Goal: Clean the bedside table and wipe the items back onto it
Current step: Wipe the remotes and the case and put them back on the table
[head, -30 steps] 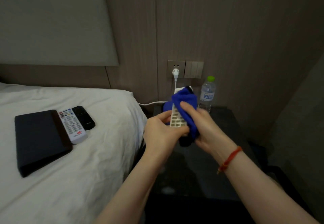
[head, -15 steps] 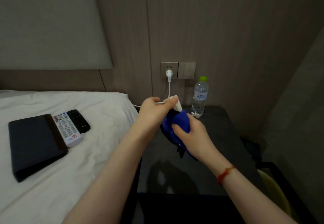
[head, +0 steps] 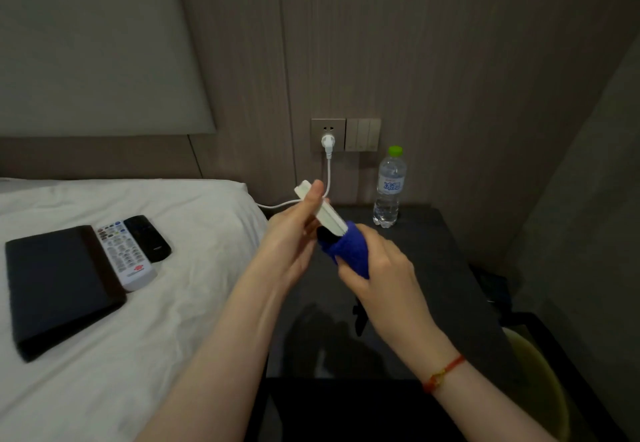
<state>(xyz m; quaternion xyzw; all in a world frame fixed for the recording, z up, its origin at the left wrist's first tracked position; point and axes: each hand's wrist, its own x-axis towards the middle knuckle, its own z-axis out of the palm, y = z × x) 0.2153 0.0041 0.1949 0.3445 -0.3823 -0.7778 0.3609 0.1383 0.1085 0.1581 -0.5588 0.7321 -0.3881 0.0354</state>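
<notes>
Left hand (head: 294,233) grips white power strip (head: 320,211); right hand (head: 377,265) clutches blue cloth (head: 348,251) above dark bedside table (head: 433,268); water bottle (head: 389,188) far right, white bed (head: 173,303) left.

Dim wood-panelled wall (head: 450,60), white bed (head: 173,303)

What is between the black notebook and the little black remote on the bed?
In the head view, a white remote lies between the black notebook and the black remote.

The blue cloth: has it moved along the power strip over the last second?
Yes. The blue cloth slid off the power strip's socket face toward its near end, away from the wall outlet.
</notes>
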